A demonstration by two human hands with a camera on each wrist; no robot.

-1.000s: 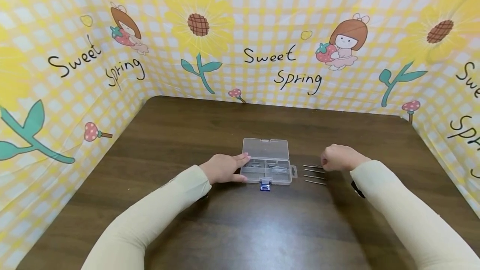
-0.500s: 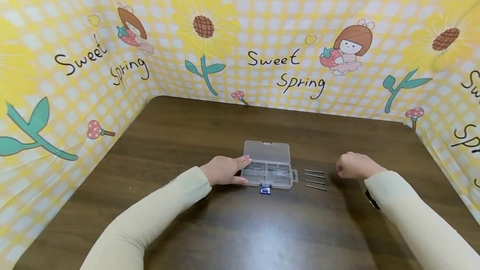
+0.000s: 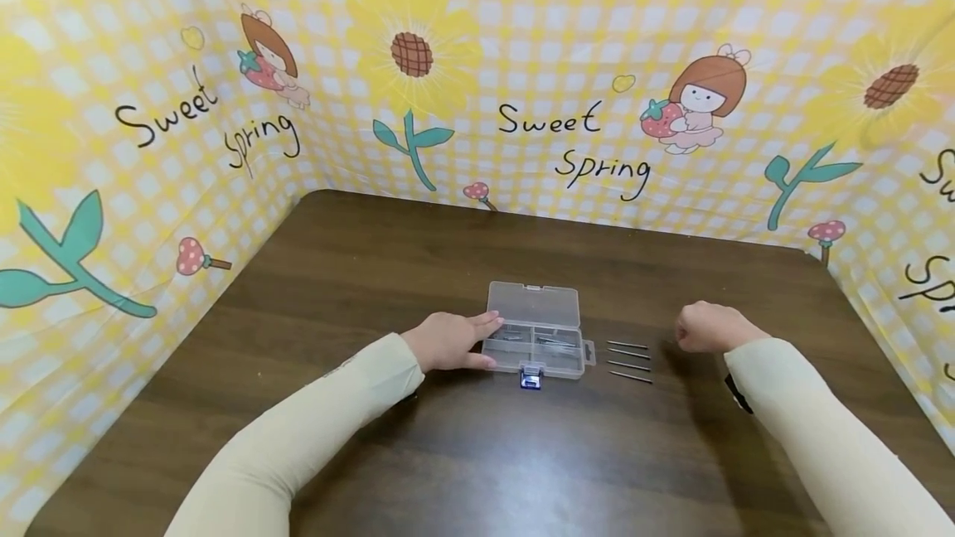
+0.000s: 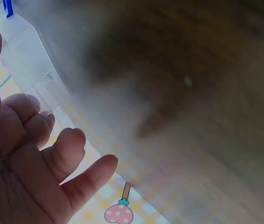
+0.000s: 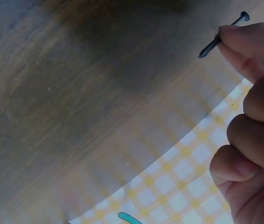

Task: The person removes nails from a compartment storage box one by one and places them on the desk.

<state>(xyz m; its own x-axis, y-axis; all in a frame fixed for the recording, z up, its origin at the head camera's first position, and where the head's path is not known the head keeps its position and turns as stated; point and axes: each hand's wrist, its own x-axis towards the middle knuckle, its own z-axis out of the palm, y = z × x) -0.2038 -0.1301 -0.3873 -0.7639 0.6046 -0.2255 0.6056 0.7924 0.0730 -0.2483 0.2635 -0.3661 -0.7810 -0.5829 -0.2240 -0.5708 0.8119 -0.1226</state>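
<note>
Four nails (image 3: 629,353) lie side by side on the table (image 3: 410,437), just right of the clear box (image 3: 563,372), and one more nail (image 5: 210,47) is in my right hand (image 3: 715,326), out beyond the row. I pinch it near its middle, head and point sticking out on opposite sides of my fingertips. So short a hold on a thin, smooth shank could let it swivel or slip, I think, and a dropped nail might roll or knock its neighbours askew. Setting it down too close to the row would risk the same, since my other fingers are curled beneath the pinch and a knuckle could brush the others. My left hand (image 3: 446,341) grips nothing; its fingers are spread, the tips at the box's left end and the thumb by the front corner. Were I to push too hard there, the light box could slide toward the nails, tab (image 3: 589,352) first, and jostle the metal pieces (image 3: 555,343) inside. The lid (image 3: 533,303) is back, so a sharp bump might also spill them. Whether it lies flat, I cannot tell.
</note>
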